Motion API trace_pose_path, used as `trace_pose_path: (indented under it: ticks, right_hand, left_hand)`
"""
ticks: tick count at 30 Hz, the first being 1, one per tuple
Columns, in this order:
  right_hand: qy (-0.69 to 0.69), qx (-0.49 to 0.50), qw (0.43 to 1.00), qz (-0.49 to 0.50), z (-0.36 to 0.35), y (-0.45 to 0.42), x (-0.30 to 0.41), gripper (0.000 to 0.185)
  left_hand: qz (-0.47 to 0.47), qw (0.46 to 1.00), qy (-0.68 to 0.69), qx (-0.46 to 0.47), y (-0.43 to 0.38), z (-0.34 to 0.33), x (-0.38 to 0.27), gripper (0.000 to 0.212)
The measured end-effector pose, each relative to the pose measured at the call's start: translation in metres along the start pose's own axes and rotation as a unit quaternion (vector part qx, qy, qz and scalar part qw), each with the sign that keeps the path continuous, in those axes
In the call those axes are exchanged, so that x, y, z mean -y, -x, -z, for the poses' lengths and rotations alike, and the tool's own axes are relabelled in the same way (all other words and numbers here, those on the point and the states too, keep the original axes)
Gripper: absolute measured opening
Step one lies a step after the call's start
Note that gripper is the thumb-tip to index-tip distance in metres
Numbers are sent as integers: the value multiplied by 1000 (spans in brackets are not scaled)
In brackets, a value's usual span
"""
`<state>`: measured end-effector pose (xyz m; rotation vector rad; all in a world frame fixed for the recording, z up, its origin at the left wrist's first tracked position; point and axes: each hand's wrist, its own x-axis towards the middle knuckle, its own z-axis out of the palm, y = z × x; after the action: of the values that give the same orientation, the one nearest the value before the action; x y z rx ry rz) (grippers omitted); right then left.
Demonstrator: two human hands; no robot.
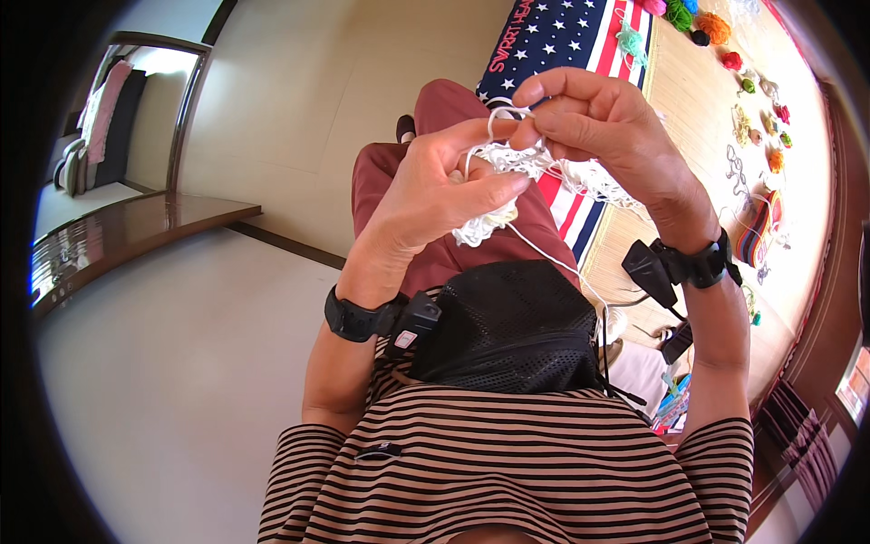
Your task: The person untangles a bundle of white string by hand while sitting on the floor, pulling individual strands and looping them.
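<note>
Above my lap, my left hand (445,183) holds a white openwork yarn piece (479,228) between thumb and fingers. White yarn loops around its raised index finger. My right hand (605,129) meets that fingertip, with its thumb and fingers pinched at the white yarn (501,112). Whether a hook sits inside that pinch is hidden by the fingers. More of the lacy white work trails right, beneath my right hand. A single strand (544,253) runs from the piece down past a black mesh pouch (510,326) to a white yarn ball (615,323) at my right side.
Under the work lies a star-and-stripe cloth (557,41) on a woven straw mat (686,115). Coloured yarn balls, among them an orange one (714,27), and a striped knitted piece (758,231) lie along the right. A wooden ledge (149,224) juts in at left.
</note>
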<state>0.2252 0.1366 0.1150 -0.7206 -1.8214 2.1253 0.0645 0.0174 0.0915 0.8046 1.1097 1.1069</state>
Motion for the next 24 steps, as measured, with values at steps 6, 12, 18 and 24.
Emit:
trace_pose_path:
  ticks: [6, 12, 18, 24]
  right_hand:
    - [-3, 13, 1000, 2, -13, -6, 7, 23]
    - [-22, 25, 999, 14, -9, -11, 5, 21]
    - [37, 9, 999, -16, -11, -9, 17, 11]
    - [113, 41, 990, 68, -18, -10, 18, 16]
  left_hand:
    - [-25, 998, 21, -61, -11, -9, 13, 16]
    - [-55, 997, 19, -54, -11, -3, 9, 12]
    - [-17, 1000, 15, 0, -5, 2, 13, 20]
    - [-12, 999, -42, -3, -4, -4, 6, 18]
